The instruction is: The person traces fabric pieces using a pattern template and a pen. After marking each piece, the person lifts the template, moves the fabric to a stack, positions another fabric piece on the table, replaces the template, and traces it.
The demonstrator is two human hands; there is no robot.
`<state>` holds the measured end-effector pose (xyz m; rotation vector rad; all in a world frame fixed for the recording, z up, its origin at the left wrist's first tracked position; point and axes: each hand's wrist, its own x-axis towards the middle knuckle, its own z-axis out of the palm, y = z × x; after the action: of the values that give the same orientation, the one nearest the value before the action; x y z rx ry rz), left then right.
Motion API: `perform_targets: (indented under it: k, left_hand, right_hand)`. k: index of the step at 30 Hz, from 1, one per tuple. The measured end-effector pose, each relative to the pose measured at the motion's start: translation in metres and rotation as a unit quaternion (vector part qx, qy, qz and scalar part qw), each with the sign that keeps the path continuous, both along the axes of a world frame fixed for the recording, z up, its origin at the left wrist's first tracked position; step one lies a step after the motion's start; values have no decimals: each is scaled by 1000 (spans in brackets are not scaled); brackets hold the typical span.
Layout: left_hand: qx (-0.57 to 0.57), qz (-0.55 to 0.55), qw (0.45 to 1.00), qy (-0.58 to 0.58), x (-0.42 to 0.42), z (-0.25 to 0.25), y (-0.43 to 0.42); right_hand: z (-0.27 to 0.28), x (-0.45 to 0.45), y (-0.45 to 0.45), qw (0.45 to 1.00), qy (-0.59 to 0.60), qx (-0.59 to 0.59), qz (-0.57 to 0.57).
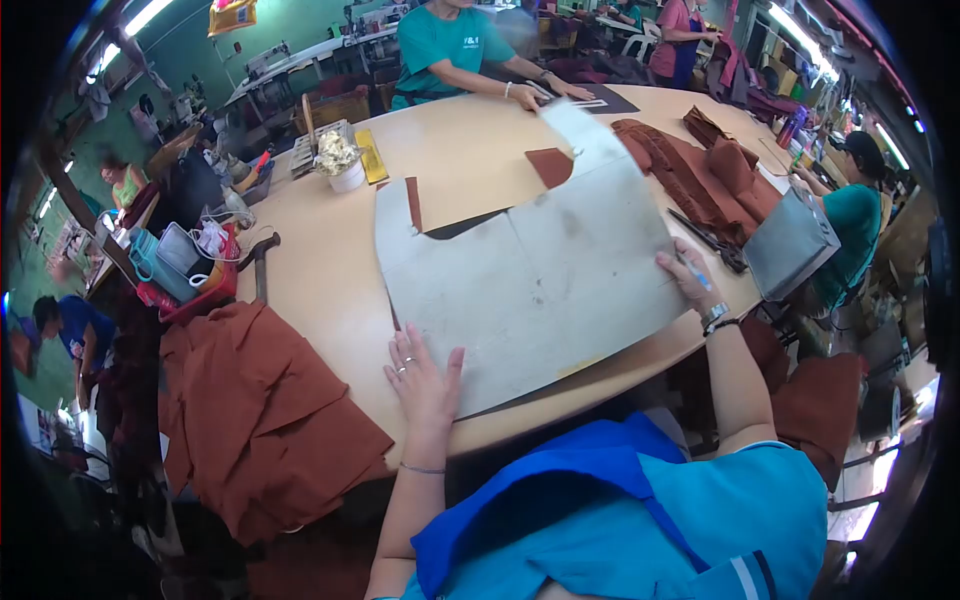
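A large grey pattern sheet (pixel 520 285) with cut-out curves lies at the near side of the table, partly over reddish-brown pieces (pixel 549 167) and a dark piece. My left hand (pixel 424 380) rests at the sheet's lower left edge, fingers spread, with rings on them. At the sheet's right edge, my right hand (pixel 690 275) grips the border, and a light blue pen-like item (pixel 694 273) is held among its fingers. Whether the right part of the sheet touches the table cannot be made out.
Brown fabric (pixel 265 410) is heaped at the left, below a red basket (pixel 205 290) and a hammer (pixel 261 268). More fabric (pixel 710 170), scissors (pixel 705 235) and a metal box (pixel 792 243) stand right. Across the table (pixel 450 140), a co-worker (pixel 455 50) handles dark material.
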<state>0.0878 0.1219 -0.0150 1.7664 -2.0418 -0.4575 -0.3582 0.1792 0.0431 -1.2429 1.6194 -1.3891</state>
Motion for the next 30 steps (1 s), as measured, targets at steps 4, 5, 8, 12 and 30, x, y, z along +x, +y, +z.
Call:
perform_targets:
  k: [4,5,8,12,30]
  left_hand:
    - [-3,-14,1000,5,1,1,1]
    - [-2,-18,1000,-18,0,3,2]
    - [-21,-28,998,-59,0,4,4]
    - [-50,-24,997,-58,0,0,5]
    - [-70,80,994,13,0,5,10]
  right_hand:
    - [22,-17,3,997,-11,-49,-64]
    - [20,-29,4,993,-24,-67,-94]
    - [16,-65,12,972,-29,-98,-211]
    - [-45,-152,20,912,195,-38,-360]
    - [-55,30,-11,890,449,-34,-68]
